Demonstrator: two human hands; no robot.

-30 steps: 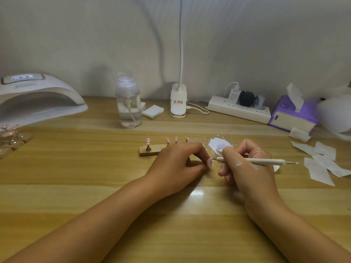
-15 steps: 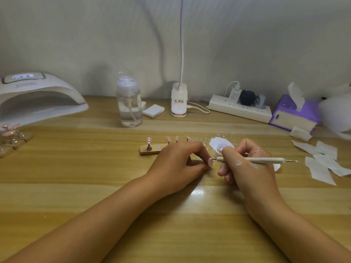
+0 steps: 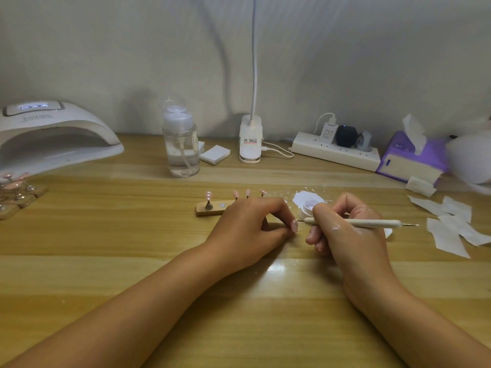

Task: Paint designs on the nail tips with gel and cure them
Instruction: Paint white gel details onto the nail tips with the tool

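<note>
Pinching a pink tip (image 3: 294, 226) between thumb and forefinger of the left hand (image 3: 249, 224), remaining fingers curling under, forearm lying along the table (image 3: 106, 235). Gripping a pen (image 3: 372, 222) in the right hand (image 3: 348, 235), fingers wrapping tightly round the front of its shaft, back end sticking out to the right past the knuckles. Holding the pen almost level and pointing left, thin metal point lying right at the top edge of the tip; touching or just short of it, too fine to tell. Showing white smears across the back of the right hand. Working just in front of a wooden holder (image 3: 210, 209), left knuckles hiding its right end, four mounted tips (image 3: 208, 195) standing upright along it. Working also beside a white pot (image 3: 310, 204), sitting just behind the right forefinger amid white splashes. Sharing the table with cut wipes (image 3: 449, 235) lying to the right, well clear of both hands. Facing, along the back wall from left to right, a curing lamp (image 3: 58, 136) glowing on top, a pump bottle (image 3: 182, 150), white pads (image 3: 214, 154), a desk light (image 3: 249, 144), a power strip (image 3: 334, 152) and a purple tissue box (image 3: 406, 160). Having, at the far left edge below the curing lamp's mouth, more holders (image 3: 18, 195) carrying pink tips.
</note>
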